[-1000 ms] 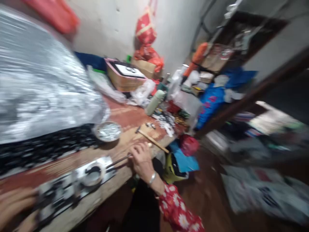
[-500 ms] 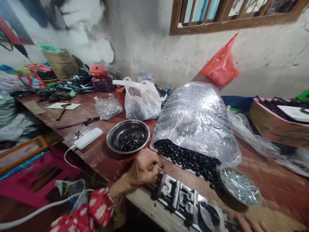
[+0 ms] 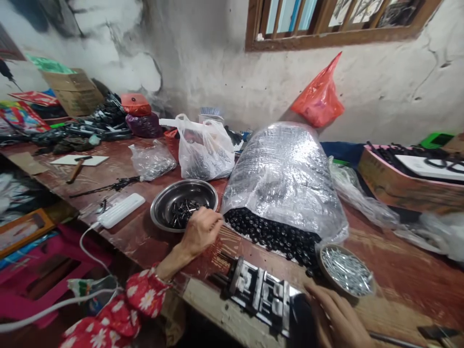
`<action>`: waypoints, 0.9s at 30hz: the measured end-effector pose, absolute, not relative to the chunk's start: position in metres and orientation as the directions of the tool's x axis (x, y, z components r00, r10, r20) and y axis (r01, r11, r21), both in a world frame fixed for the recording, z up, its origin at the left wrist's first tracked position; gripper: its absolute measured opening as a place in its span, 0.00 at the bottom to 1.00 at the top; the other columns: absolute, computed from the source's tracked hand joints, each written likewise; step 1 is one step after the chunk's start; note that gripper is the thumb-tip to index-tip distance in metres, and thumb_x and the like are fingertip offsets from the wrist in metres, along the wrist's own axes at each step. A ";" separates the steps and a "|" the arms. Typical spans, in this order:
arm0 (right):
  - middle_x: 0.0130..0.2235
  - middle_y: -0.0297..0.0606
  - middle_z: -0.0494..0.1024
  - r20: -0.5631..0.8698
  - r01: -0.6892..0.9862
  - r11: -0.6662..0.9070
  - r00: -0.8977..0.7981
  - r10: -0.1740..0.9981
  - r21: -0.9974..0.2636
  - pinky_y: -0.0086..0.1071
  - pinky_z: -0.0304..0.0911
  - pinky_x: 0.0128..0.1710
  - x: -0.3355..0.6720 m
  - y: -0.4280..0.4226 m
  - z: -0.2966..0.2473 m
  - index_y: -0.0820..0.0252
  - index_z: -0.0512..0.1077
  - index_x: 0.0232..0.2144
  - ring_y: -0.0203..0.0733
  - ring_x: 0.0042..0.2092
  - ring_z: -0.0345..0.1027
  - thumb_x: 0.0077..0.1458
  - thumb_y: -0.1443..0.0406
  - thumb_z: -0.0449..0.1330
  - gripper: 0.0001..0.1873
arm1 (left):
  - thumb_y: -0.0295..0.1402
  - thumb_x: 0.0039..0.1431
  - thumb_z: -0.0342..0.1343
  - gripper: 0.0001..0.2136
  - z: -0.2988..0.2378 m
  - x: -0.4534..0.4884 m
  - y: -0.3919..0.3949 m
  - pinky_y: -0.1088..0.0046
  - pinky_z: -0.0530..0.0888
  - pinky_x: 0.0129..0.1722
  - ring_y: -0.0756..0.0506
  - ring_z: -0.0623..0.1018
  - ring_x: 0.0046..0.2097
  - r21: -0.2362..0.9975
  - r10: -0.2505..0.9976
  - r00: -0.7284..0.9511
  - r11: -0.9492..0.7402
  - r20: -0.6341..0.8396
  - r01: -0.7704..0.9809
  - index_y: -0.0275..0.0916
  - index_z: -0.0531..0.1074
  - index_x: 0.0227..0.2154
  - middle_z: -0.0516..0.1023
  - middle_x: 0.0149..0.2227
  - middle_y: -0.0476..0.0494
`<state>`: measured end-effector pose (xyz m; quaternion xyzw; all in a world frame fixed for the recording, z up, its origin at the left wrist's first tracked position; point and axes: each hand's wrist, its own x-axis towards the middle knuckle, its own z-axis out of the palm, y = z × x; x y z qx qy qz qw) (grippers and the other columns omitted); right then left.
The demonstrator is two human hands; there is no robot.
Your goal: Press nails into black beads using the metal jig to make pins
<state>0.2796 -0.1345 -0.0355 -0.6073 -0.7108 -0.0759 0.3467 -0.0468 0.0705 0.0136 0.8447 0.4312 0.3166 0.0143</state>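
Observation:
My left hand reaches over the rim of a steel bowl that holds several small dark parts; its fingers are curled at the bowl's edge, and what they pinch is hidden. My right hand rests on a black and silver metal press tool fixed at the front edge of the wooden bench. A small dish of silver pins stands just beyond it. A big clear bag of black beads lies between the bowl and the dish.
A white power strip with its cable lies left of the bowl. Two smaller plastic bags stand behind it. A hammer, cardboard boxes and clutter fill the far left; a shallow box sits at right. An orange bag hangs on the wall.
The view swung from the right end of the bench to the left. My left hand moved from the press tool's end to the steel bowl; my right hand came onto the tool.

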 end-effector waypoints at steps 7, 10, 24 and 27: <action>0.42 0.35 0.79 0.441 0.947 0.212 -0.087 0.893 -0.242 0.30 0.65 0.33 0.215 -0.006 0.004 0.52 0.74 0.50 0.37 0.37 0.76 0.70 0.64 0.52 0.12 | 0.24 0.65 0.55 0.09 -0.011 0.033 0.091 0.67 0.75 0.41 0.43 0.79 0.42 0.354 0.807 0.479 -0.584 0.345 0.731 0.37 0.76 0.45 0.78 0.44 0.39; 0.38 0.36 0.79 0.441 0.972 0.200 -0.127 0.889 -0.124 0.29 0.58 0.29 0.196 0.032 0.001 0.54 0.74 0.44 0.38 0.36 0.74 0.66 0.69 0.56 0.09 | 0.24 0.63 0.56 0.07 -0.016 0.035 0.099 0.70 0.74 0.37 0.45 0.79 0.39 0.359 0.824 0.467 -0.562 0.319 0.746 0.37 0.76 0.41 0.78 0.42 0.40; 0.36 0.34 0.76 0.433 0.945 0.208 -0.082 0.897 -0.252 0.33 0.59 0.30 0.212 0.021 -0.022 0.54 0.66 0.39 0.41 0.33 0.72 0.68 0.62 0.53 0.04 | 0.29 0.63 0.59 0.05 -0.012 0.008 0.056 0.74 0.72 0.36 0.48 0.79 0.34 0.610 0.836 0.419 -0.547 0.356 0.573 0.39 0.75 0.42 0.81 0.35 0.47; 0.38 0.36 0.78 0.436 0.895 0.223 -0.035 0.899 -0.387 0.33 0.64 0.34 0.222 -0.015 -0.016 0.55 0.69 0.44 0.41 0.35 0.74 0.68 0.59 0.55 0.08 | 0.28 0.62 0.59 0.09 -0.006 -0.002 0.030 0.76 0.72 0.34 0.49 0.78 0.34 0.747 0.813 0.452 -0.547 0.367 0.379 0.39 0.76 0.44 0.81 0.36 0.47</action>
